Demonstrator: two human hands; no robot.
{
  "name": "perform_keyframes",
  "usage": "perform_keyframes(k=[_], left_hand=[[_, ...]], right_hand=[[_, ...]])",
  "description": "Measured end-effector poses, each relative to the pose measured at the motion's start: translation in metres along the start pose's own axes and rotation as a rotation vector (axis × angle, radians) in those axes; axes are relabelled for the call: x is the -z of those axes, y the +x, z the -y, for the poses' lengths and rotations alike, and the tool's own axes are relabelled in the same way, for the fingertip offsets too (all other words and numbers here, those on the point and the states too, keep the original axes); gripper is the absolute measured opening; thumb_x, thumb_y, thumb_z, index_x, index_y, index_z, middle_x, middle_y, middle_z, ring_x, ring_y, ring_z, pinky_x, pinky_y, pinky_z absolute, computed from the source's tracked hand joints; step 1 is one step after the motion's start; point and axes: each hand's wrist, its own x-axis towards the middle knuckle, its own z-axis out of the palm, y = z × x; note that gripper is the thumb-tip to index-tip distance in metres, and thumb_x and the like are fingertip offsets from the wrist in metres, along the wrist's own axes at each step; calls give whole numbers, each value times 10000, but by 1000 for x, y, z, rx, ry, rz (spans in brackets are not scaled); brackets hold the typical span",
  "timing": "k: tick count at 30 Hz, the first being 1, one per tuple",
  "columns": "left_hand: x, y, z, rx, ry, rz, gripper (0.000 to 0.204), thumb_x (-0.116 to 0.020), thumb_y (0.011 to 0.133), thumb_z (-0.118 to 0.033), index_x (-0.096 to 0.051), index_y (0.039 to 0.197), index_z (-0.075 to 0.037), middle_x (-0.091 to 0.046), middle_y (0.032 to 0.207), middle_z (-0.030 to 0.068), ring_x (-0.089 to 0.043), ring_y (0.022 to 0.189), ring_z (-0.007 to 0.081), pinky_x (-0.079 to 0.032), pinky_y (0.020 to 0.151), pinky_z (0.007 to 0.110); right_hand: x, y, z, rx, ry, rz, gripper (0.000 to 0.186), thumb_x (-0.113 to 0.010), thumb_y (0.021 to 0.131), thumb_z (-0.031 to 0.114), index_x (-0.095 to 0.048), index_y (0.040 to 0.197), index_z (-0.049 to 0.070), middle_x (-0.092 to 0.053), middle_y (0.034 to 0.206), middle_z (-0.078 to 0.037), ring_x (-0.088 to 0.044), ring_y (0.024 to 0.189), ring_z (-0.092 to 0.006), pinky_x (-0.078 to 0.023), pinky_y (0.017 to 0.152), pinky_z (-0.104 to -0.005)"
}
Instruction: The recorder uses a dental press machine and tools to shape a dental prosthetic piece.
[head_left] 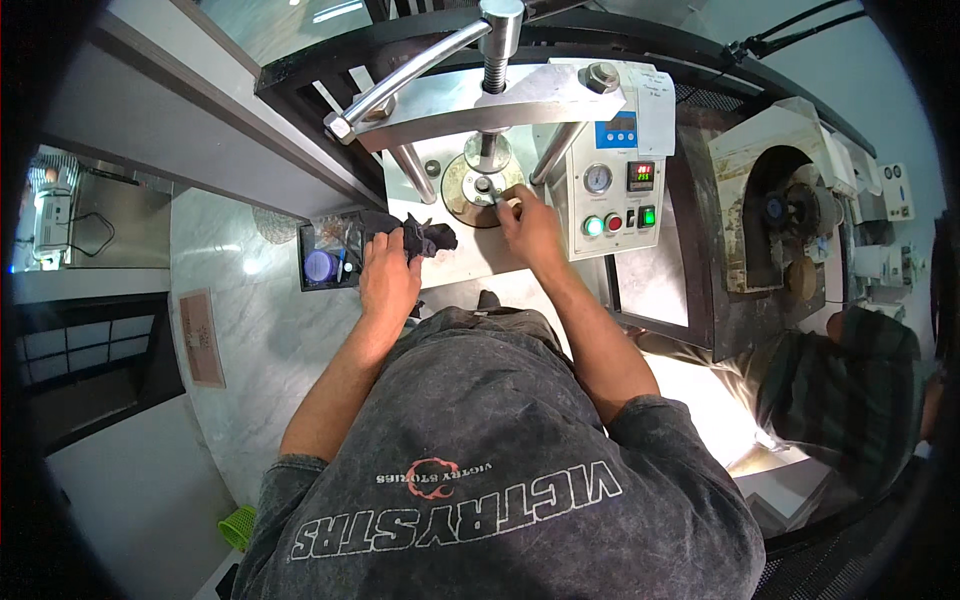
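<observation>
My left hand [388,275] is closed on a crumpled dark cloth [436,238] at the left front of the white press table [480,258]. Part of the cloth sticks out to the right, past my thumb. My right hand [532,230] reaches over a round metal mould [464,188] standing under the press screw [488,150]. Its thumb and fingers pinch together at the right side of the mould's centre. A small dark thing shows at the fingertips, too small to name.
Two steel posts [412,172] carry the crossbar [500,108] and its lever [415,80] above my hands. To the right stands a control box [617,180] with a gauge and lit buttons. A black box [330,287] holds a purple lid [320,265]. Another person [840,390] sits at right.
</observation>
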Motion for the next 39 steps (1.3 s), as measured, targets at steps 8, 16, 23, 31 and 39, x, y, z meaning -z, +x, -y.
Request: perform_keyframes(k=[8,16,23,31,39], left_hand=[[1,-1,-1,-5,-3,8,553,-761,835,-141,-548,1309,47,-573,1164,192,-552,1123,380,-492,944,453],[3,1,-2,20,0,10,522,-760,835,-141,-566,1290,26,-572,1175,182,-558,1118,378,-500,929,455],[1,3,1,-3,-38,-16,530,-760,833,-149,-563,1284,48,-594,1143,197,-578,1110,388,-500,927,466],[-5,19,23,269,-595,-241,511,-744,831,-98,-505,1277,-25,-673,1074,163,-678,944,284,-512,873,376],[-17,34,-26,174,-770,-47,368,-790,891,-230,-632,1137,-6,-692,872,64,-643,706,111,-499,629,264]], right_hand=[[19,8,-3,120,-348,70,234,-643,940,249,-645,1144,135,-725,818,-167,-710,756,-372,-559,669,-473],[18,12,-14,129,-356,5,238,-586,949,238,-612,1133,89,-704,770,-197,-703,739,-402,-553,662,-511],[16,-21,7,67,-208,-14,283,-585,954,182,-509,1208,84,-681,715,-220,-679,681,-442,-523,610,-550],[4,-35,16,127,-157,98,393,-631,919,178,-507,1279,83,-701,753,-187,-689,684,-398,-541,630,-508],[-13,-51,11,73,-9,161,382,-611,907,196,-481,1233,43,-688,745,-227,-687,701,-436,-542,657,-558]])
